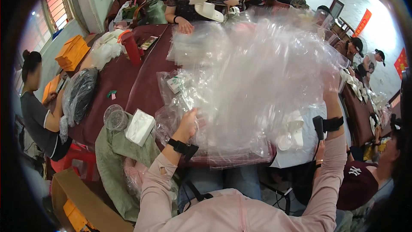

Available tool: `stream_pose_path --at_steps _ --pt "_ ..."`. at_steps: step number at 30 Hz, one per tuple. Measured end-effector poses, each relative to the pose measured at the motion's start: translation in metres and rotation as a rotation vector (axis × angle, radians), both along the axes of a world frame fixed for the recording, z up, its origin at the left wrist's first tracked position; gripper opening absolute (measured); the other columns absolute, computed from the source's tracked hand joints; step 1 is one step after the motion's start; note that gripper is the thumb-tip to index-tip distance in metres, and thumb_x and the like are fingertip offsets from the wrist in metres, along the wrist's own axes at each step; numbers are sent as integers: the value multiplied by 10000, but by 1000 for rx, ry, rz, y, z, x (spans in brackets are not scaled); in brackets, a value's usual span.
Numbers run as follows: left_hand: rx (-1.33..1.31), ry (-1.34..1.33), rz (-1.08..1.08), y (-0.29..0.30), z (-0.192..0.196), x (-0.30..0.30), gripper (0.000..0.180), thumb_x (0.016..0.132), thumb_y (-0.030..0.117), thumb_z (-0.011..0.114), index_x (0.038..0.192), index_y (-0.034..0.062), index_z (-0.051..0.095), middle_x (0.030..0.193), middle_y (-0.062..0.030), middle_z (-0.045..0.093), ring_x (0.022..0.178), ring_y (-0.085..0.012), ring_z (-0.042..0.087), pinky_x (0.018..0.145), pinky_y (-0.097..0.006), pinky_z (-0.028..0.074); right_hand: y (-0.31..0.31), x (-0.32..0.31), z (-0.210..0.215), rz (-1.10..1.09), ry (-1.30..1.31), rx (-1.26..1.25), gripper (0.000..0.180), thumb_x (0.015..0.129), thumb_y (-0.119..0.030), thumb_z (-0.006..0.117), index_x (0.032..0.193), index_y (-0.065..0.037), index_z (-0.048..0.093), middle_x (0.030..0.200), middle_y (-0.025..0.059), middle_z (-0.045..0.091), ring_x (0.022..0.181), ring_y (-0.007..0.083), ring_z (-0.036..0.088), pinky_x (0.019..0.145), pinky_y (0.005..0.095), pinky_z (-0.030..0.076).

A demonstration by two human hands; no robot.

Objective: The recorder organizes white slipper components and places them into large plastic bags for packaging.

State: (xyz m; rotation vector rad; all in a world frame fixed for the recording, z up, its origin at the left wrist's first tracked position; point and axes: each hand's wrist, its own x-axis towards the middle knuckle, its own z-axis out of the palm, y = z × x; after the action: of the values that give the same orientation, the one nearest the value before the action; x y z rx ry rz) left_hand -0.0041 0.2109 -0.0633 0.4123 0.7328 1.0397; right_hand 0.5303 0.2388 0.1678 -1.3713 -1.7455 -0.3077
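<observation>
A big mass of clear plastic bags, smeared by motion, spreads in front of me above the table. My left hand is closed at its lower left edge, with plastic against the fingers. At the right edge of the plastic is my right hand, blurred and partly behind the film, so its fingers cannot be made out. More clear bags lie flat under the mass, and a small white label or card rests among them. White slippers lie on a pale sheet to the right, partly covered by the plastic.
The dark red table holds a red tumbler, a bagged dark item, a tissue pack and a clear round tub. Across it a person holds white slippers. Other people sit left and right. A cardboard box stands lower left.
</observation>
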Motion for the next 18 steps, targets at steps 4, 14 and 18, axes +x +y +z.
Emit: stream_pose_path --at_steps 4,14,18 --pt "58 174 102 -13 -22 -16 324 965 224 427 1226 34 404 1076 -197 579 928 -330 601 773 -461 519 -6 -119 22 -61 406 -588 315 832 -109 615 1107 18 530 950 83 589 883 207 594 747 310 498" --pt "-18 80 121 -28 6 18 442 951 240 476 1303 39 297 1205 -227 500 976 -367 584 815 -449 522 -18 -136 -110 181 1555 -839 129 759 36 567 878 2 602 824 86 613 761 218 601 701 346 499" --pt "7 79 145 -28 -12 15 376 943 187 485 1277 61 366 1182 -187 525 944 -335 599 761 -421 535 -30 -127 -135 220 1429 -822 105 753 30 595 847 -18 596 797 59 594 728 169 581 663 299 489"
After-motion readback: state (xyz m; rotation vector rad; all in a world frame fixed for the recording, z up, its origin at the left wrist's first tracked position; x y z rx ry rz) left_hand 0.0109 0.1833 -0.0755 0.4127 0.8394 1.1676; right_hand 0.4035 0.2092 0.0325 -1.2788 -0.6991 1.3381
